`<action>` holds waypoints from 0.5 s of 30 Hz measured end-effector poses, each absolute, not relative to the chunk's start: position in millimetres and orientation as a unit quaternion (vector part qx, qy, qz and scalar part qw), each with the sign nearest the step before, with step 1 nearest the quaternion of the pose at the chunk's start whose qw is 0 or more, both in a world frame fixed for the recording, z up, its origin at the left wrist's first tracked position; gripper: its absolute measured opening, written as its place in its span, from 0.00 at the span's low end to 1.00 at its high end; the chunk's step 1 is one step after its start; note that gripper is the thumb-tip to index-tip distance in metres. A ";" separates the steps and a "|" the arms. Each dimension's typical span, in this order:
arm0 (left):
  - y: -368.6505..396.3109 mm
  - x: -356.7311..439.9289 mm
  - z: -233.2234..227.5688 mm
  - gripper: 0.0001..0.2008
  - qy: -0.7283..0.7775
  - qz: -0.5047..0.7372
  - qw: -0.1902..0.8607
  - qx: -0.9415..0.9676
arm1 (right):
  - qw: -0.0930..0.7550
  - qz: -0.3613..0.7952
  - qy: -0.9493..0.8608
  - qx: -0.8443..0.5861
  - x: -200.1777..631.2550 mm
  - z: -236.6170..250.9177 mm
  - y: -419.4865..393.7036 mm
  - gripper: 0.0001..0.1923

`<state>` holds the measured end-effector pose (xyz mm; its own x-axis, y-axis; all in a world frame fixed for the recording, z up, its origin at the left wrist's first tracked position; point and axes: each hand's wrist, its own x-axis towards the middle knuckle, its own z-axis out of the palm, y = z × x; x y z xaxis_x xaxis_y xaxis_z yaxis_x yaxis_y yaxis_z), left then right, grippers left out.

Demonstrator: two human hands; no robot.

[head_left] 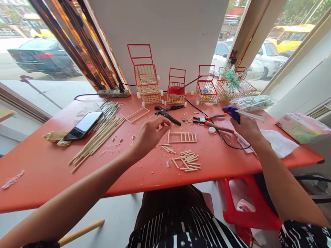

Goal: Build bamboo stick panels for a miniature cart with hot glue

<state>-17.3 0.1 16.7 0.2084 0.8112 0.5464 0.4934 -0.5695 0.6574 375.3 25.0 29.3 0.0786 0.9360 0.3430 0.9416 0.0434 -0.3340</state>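
Observation:
My right hand (247, 128) grips a blue glue gun (232, 112) with a clear glue stick poking out its back, held above the red table (46, 172) at the right. My left hand (150, 132) hovers over the table's middle with fingers pinched together; whether a small stick piece is between them I cannot tell. Just right of it lies a small ladder-like frame of wooden sticks (182, 137). Several short cut sticks (187, 161) lie in a pile nearer to me.
Long bamboo sticks (97, 139) and a phone (84, 124) lie at the left. Black cutters (167, 113) and orange-handled pliers (213, 123) lie behind the frame. Several small stick carts (147, 86) line the back wall. A red stool (248, 206) stands under the table.

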 end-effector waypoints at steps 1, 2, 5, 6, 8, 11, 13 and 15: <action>3.4 -14.2 18.9 0.07 0.436 0.472 0.221 0.733 | 0.302 0.009 -0.642 -0.705 373.6 33.2 21.4 0.11; 7.4 -10.3 19.8 0.09 0.431 0.489 0.273 0.707 | 0.340 0.045 -0.623 -0.703 370.3 37.4 17.9 0.13; 20.2 4.2 15.9 0.16 0.379 0.547 0.418 0.618 | 0.387 0.105 -0.636 -0.659 348.2 46.9 8.7 0.21; 23.8 9.0 12.9 0.19 0.368 0.560 0.454 0.587 | 0.419 0.165 -0.643 -0.619 337.1 47.8 6.5 0.24; 29.2 16.7 5.6 0.23 0.365 0.581 0.501 0.527 | 0.456 0.247 -0.644 -0.562 312.3 45.5 3.3 0.27; 32.3 19.4 -6.2 0.26 0.369 0.581 0.540 0.485 | 0.479 0.325 -0.653 -0.489 279.1 35.0 -0.1 0.27; 32.1 16.0 -12.3 0.26 0.377 0.576 0.543 0.480 | 0.475 0.360 -0.664 -0.452 265.7 26.9 -3.1 0.25; 31.5 11.5 -15.6 0.25 0.387 0.581 0.535 0.476 | 0.454 0.363 -0.680 -0.447 260.0 20.4 -7.2 0.24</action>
